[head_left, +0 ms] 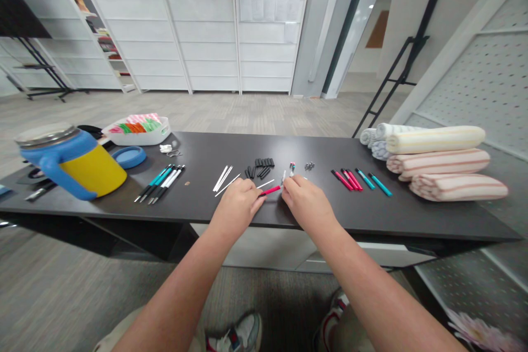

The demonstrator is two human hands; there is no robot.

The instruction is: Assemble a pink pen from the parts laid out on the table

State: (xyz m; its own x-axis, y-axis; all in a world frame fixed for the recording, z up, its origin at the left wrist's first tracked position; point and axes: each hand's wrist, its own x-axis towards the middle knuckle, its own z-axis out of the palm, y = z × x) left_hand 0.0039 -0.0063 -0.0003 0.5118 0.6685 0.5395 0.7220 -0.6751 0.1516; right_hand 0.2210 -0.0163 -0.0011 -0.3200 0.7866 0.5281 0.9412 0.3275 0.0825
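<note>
Pink pen barrel [270, 191] sits between both hands, low over counter [198, 148]; lift or rest cannot be told. Long axis runs across body, right end slightly higher, dark tip toward left hand [237, 203]. Left fingertips [251, 191] pressed together on dark end. Right hand [307, 203] bunched at opposite end, contact unclear. Barrel is steadied from both ends, kept low. Black tubes [264, 163] lie beyond; white rods [221, 179] left; teal-and-black pens [159, 183] further left.

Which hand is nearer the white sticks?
Left hand: the white sticks lie just ahead of it and slightly to its left. Right hand: farther away, well to the sticks' right.
</note>
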